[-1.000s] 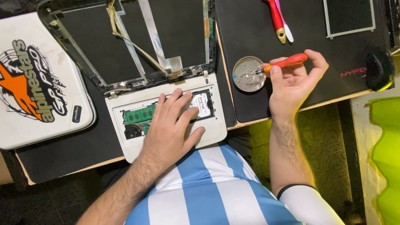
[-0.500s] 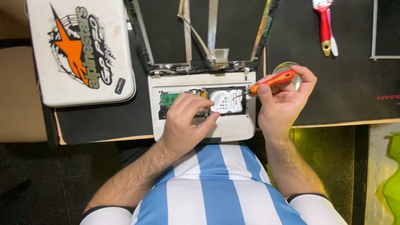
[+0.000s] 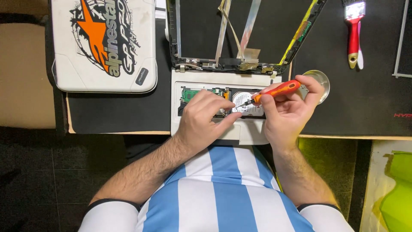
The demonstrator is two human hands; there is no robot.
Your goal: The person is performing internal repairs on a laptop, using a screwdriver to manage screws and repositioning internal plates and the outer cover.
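Working over the opened white laptop base [image 3: 201,133], which lies at the desk's near edge w/ its underside bay exposed. All positions below are ref. to this base.

Hands:
- Left hand [image 3: 206,116] rests flat on the base, fingers curled over the bay, touching the green circuit board [image 3: 191,93] area. Not gripping anything; it steadies the chassis.
- Right hand [image 3: 285,114] pinches an orange-handled screwdriver [image 3: 274,91] between thumb and fingers. Tip angles down-left onto the silver hard drive [image 3: 246,103] in the bay's right half.

Technique, as judged: keep the driver seated square in the screw head, light downward pressure, turn w/ fingertips only. The slanted shaft risks slipping onto the drive's lid. Left hand should hold the base firm but stay off the board.

Surroundings, large to small:
- Black desk mat [image 3: 356,86] right of the base.
- White case w/ orange star graphic [image 3: 103,43] left and beyond.
- Stripped screen frame [image 3: 240,34] w/ loose ribbon cables, hinged just beyond the base; cables hang near the bay.
- Red-handled brush [image 3: 354,34] far right, beyond.
- Round metal dish [image 3: 319,79] just right of the base, partly behind the right fingers; contents not visible.
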